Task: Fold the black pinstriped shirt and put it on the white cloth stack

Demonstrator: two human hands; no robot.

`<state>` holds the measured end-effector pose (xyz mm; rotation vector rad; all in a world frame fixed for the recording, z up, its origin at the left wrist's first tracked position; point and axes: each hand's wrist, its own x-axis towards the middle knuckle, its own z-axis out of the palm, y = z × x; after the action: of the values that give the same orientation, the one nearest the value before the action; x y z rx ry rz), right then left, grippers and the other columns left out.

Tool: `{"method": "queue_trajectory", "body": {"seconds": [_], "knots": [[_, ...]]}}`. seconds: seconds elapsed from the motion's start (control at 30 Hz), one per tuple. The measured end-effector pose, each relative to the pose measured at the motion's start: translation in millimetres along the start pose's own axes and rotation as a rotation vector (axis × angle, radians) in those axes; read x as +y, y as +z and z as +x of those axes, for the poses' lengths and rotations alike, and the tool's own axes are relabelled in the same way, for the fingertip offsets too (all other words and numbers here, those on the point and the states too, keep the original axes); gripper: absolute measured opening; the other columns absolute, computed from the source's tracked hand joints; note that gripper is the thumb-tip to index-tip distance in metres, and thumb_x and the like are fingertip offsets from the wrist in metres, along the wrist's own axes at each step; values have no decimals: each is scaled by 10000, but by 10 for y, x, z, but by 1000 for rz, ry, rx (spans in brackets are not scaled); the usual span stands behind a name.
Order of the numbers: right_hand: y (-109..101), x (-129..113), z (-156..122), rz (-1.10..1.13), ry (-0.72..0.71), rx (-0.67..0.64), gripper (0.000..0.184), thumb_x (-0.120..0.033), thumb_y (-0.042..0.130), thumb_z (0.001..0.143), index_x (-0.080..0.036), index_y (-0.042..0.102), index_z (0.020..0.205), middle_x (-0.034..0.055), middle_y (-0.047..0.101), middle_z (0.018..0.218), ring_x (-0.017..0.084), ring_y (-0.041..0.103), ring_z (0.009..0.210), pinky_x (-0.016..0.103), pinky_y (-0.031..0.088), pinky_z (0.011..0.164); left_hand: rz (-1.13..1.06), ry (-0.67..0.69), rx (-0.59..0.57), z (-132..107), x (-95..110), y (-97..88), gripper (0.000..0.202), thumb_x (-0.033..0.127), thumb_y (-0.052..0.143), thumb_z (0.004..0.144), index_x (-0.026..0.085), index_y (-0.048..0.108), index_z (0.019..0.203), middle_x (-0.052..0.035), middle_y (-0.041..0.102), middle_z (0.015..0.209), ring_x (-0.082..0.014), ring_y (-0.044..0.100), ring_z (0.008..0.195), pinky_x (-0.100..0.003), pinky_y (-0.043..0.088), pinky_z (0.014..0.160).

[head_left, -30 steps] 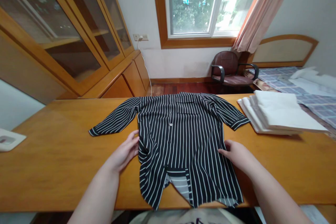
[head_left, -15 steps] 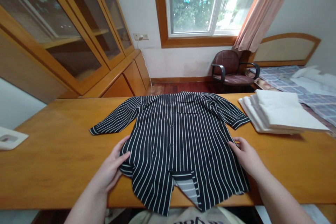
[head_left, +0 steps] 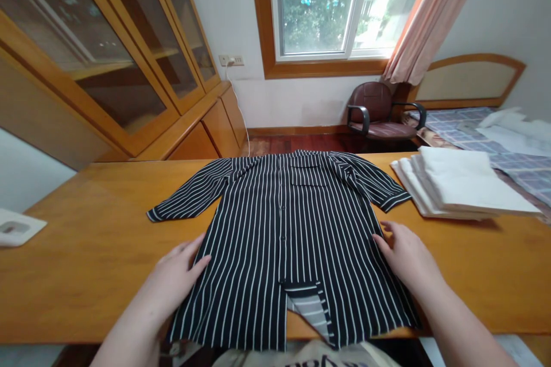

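Note:
A black shirt with white stripes [head_left: 249,241] lies spread front up on the wooden table [head_left: 86,264], its collar at the far edge and its hem towards me. Both sleeves reach out sideways. The lower front parts near the middle, where one corner is folded back and its paler inside shows. My left hand [head_left: 178,275] is closed at the left side edge, thumb on top of the cloth and fingers partly hidden at the edge. At the opposite side edge, my right hand [head_left: 407,252] holds the fabric with its thumb over it and fingers curled beside.
A stack of folded white cloths [head_left: 460,183] rests to the right, close to the right sleeve. At the far left lies a white object [head_left: 19,228]. Beyond the table are a glass-fronted cabinet [head_left: 181,109], a brown armchair [head_left: 374,109] and a bed [head_left: 456,126].
The shirt's lower left side has been drawn outward and smoothed; its bunched folds are gone and the hem lies wider. My left hand has moved slightly left and nearer me. My right hand has barely moved.

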<state>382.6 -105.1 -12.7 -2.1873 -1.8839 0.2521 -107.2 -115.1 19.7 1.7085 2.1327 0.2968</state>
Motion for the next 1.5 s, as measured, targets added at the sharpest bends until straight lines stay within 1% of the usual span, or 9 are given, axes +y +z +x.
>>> {"method": "queue_trajectory", "body": {"seconds": [0.13, 0.27, 0.47, 0.93, 1.07, 1.17, 1.3, 1.4, 1.5], "knots": [[89, -276, 130, 17, -234, -49, 490, -414, 465, 856, -132, 505, 1255, 166, 496, 1334, 270, 448, 1244, 403, 349, 1039, 148, 294, -66, 212, 412, 148, 579, 501, 432, 848, 279, 423, 1383, -57, 301, 1502, -284, 209, 1391, -466, 206, 1109], [305, -528, 300, -100, -291, -162, 647, -528, 434, 854, -201, 359, 1408, 130, 212, 1523, 323, 196, 1384, 571, 242, 1058, 197, 505, -146, 533, 697, 417, 594, 517, 441, 860, 346, 330, 1418, -22, 84, 1559, -313, 32, 1415, -546, 88, 1108], [458, -509, 653, -243, -288, -198, 687, -600, 308, 879, -250, 230, 1466, 105, 144, 1542, 317, 119, 1402, 666, 80, 1040, 297, 481, -135, 900, 779, 698, 639, 606, 336, 872, 358, 222, 1450, -64, 111, 1553, -342, 28, 1409, -615, 15, 1072], [443, -507, 943, -236, -285, -160, 648, -577, 292, 898, -256, 254, 1460, 91, 183, 1536, 301, 148, 1398, 618, 93, 1066, 330, 476, -15, 1214, 946, 799, 625, 588, 335, 881, 331, 265, 1446, -83, 189, 1537, -347, 115, 1402, -605, 57, 1075], [410, -535, 894, -244, -325, -47, 612, -505, 394, 890, -192, 364, 1415, 131, 274, 1502, 310, 179, 1388, 566, 107, 1090, 278, 495, 37, 1102, 996, 709, 588, 483, 386, 893, 216, 363, 1416, -120, 244, 1517, -325, 169, 1395, -547, 104, 1103], [266, -626, 784, -138, -460, -44, 485, -376, 450, 887, -169, 484, 1324, 135, 430, 1408, 278, 358, 1304, 465, 249, 1076, 200, 621, 87, 859, 1116, 558, 438, 366, 393, 902, 193, 532, 1279, -107, 438, 1409, -281, 332, 1326, -486, 176, 1107], [31, -829, 457, 104, -610, -329, 270, -318, 455, 897, -213, 658, 1040, 60, 660, 1004, 186, 597, 935, 310, 443, 865, 95, 829, -186, 346, 1304, 423, 324, 333, 360, 918, 230, 658, 992, -51, 658, 991, -200, 584, 957, -388, 407, 924], [-64, -919, 122, 144, -620, -525, 233, -417, 550, 839, -229, 668, 910, 17, 642, 822, 166, 586, 732, 283, 461, 687, 103, 909, -305, -36, 1335, 478, 335, 432, 559, 815, 244, 615, 1087, -49, 633, 1025, -224, 563, 976, -393, 415, 895], [-84, -885, -178, 141, -646, -503, 408, -505, 713, 667, -230, 642, 960, 25, 618, 879, 205, 572, 818, 324, 454, 748, 133, 861, -289, -281, 1237, 617, 643, 483, 696, 683, 267, 510, 1259, -75, 570, 1188, -278, 509, 1087, -440, 380, 949]]}}
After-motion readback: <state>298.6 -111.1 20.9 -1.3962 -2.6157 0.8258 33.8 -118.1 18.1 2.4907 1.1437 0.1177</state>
